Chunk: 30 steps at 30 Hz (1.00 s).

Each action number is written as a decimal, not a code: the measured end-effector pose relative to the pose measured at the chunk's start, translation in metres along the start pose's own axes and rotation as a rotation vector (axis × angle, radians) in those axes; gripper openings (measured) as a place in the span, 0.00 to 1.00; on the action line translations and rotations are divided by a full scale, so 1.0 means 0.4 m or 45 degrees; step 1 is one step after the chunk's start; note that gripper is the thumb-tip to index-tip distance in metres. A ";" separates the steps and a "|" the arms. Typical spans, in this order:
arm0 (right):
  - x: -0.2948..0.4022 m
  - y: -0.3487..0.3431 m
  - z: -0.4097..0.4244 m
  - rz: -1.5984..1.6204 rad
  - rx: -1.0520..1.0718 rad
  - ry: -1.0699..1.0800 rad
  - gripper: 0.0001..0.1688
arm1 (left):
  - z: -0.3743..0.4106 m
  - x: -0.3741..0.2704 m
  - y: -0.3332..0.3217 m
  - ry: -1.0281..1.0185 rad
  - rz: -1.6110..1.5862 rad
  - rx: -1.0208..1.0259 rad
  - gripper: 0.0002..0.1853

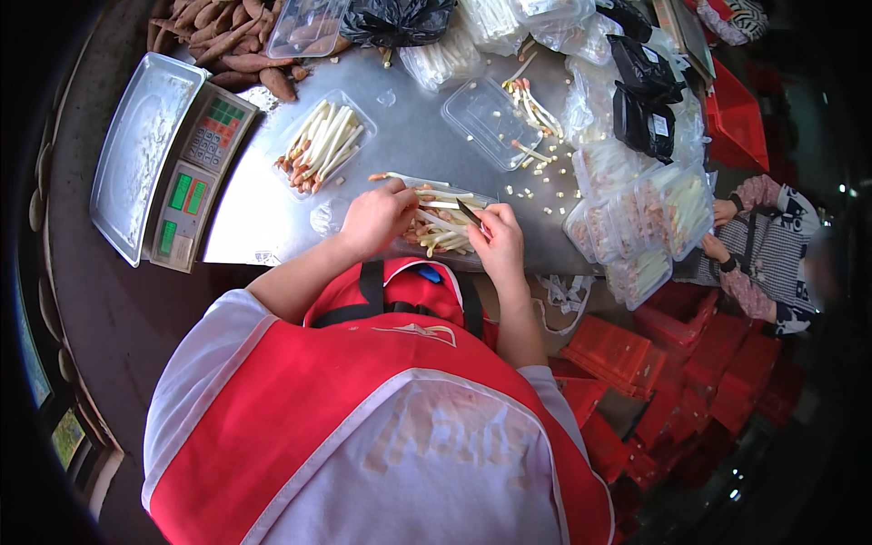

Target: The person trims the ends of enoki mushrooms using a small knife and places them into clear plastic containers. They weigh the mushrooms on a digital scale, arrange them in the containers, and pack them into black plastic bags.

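My left hand pinches the end of a pale peanut sprout over a clear plastic tray. My right hand grips a small knife, its dark blade pointing up and left, close to the sprout. More peanut sprouts, white stalks with reddish-brown heads, fill the tray beneath both hands. The tray's edge shows behind the fingers. Farther left stands a second clear tray heaped with sprouts. Fingertips of my left hand are partly hidden.
A digital scale stands left, sweet potatoes behind it. An open clear tray lies among cut stalk bits. Packed trays and black bags crowd the right side. Beyond them are another person and red crates.
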State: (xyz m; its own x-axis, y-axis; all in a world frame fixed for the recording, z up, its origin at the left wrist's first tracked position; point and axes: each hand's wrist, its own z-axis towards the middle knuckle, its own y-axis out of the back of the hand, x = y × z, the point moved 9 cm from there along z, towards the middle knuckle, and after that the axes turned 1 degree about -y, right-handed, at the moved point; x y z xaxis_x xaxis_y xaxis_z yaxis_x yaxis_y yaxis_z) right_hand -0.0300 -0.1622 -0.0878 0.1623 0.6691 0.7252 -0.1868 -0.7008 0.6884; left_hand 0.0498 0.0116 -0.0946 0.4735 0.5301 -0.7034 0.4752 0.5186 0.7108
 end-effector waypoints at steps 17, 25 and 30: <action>-0.010 -0.021 -0.003 0.232 0.355 0.044 0.15 | -0.029 0.013 0.022 -0.061 -0.361 0.007 0.05; -0.001 -0.021 -0.006 0.219 0.294 0.111 0.11 | -0.046 0.068 0.067 0.046 -0.412 -0.095 0.04; 0.017 0.021 -0.008 0.273 0.184 0.107 0.07 | -0.050 0.083 0.089 0.105 -0.363 -0.124 0.04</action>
State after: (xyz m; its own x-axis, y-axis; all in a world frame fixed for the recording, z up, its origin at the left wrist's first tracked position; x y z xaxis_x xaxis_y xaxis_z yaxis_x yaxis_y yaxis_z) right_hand -0.0338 -0.1627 -0.0770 0.0516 0.5157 0.8552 -0.0671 -0.8526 0.5182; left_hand 0.0676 0.0611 -0.0926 0.2675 0.4050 -0.8743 0.5050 0.7138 0.4852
